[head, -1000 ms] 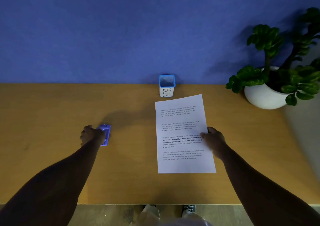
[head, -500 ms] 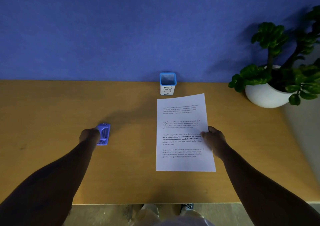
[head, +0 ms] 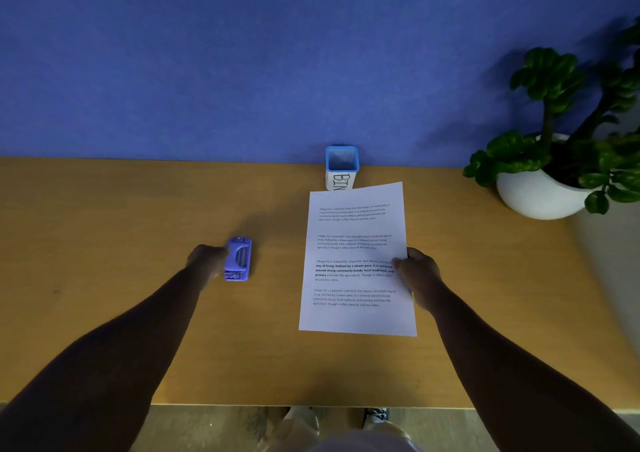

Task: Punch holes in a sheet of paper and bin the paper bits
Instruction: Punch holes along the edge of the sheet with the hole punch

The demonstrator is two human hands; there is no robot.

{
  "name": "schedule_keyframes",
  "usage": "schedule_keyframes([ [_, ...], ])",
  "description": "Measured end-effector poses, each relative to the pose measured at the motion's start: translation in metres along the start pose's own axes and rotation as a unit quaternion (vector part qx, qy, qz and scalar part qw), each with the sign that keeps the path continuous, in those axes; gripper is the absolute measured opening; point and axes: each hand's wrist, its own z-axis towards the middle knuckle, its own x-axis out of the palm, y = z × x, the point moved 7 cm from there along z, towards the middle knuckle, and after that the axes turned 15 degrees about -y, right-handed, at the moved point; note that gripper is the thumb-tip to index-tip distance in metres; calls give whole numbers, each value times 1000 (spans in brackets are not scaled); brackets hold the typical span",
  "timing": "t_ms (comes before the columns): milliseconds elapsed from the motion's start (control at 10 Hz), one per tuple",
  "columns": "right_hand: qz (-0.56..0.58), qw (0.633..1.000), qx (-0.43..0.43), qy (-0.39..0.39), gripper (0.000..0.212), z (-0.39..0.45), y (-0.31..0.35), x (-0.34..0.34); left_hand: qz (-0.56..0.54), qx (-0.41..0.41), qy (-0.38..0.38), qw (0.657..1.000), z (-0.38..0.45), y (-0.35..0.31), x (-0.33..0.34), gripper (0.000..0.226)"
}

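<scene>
Paper [head: 356, 261], printed, sits on the desk [head: 104, 226] before the bin [head: 341, 167], its right edge pinched by the right hand [head: 417, 273]. Left hand [head: 206, 259] grips the blue punch [head: 238, 259], well left of the sheet.

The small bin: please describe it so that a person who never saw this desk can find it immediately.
Look along the back edge of the wooden desk, where it meets the blue wall. Near the middle, just beyond the top edge of the printed sheet of paper, stands the bin. It is a small square cup with a blue rim and "BIN" handwritten on its white side.
</scene>
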Motion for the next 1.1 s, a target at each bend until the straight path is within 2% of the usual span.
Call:
schedule_keyframes([
  [300,11,1000,-5,4,19,-4,1,6,-27,-1,87,996,-42,-20,46,43],
  [500,16,1000,-9,2,20,-6,-2,5,-11,14,106,994,-61,-28,63,43],
  [600,9,1000,-11,2,20,-7,-3,4,-6,24,106,994,-67,-31,68,41],
  [700,14,1000,-11,2,20,-7,-4,3,13,43,106,993,-72,-34,73,28],
  [1100,10,1000,-22,0,22,-7,-8,1,25,58,101,993,-92,-43,72,30],
])
